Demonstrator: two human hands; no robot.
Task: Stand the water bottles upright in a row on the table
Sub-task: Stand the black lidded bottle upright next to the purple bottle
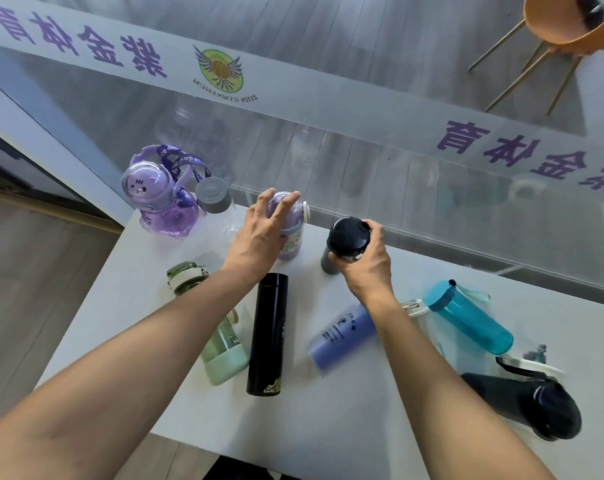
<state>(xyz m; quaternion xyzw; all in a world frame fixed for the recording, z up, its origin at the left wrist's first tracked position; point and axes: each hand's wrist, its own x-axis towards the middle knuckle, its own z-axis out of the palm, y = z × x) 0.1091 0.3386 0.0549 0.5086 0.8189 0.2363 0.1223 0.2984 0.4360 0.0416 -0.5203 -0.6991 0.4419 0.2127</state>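
On the white table (328, 410), a purple bear-shaped bottle (158, 202) and a clear bottle with a grey cap (213, 195) stand upright at the far left. My left hand (262, 230) grips a small lilac bottle (291, 237), upright beside them. My right hand (362, 261) holds a dark grey bottle with a black lid (345, 240), upright on the table. Lying flat nearer to me are a green bottle (221, 351), a black flask (268, 334), a blue-violet bottle (342, 337), a teal bottle (466, 315) and a big black bottle (532, 407).
A glass wall (328, 150) with purple lettering runs right behind the table's far edge. An orange chair (563, 26) stands beyond the glass. Wooden floor (34, 271) lies to the left of the table.
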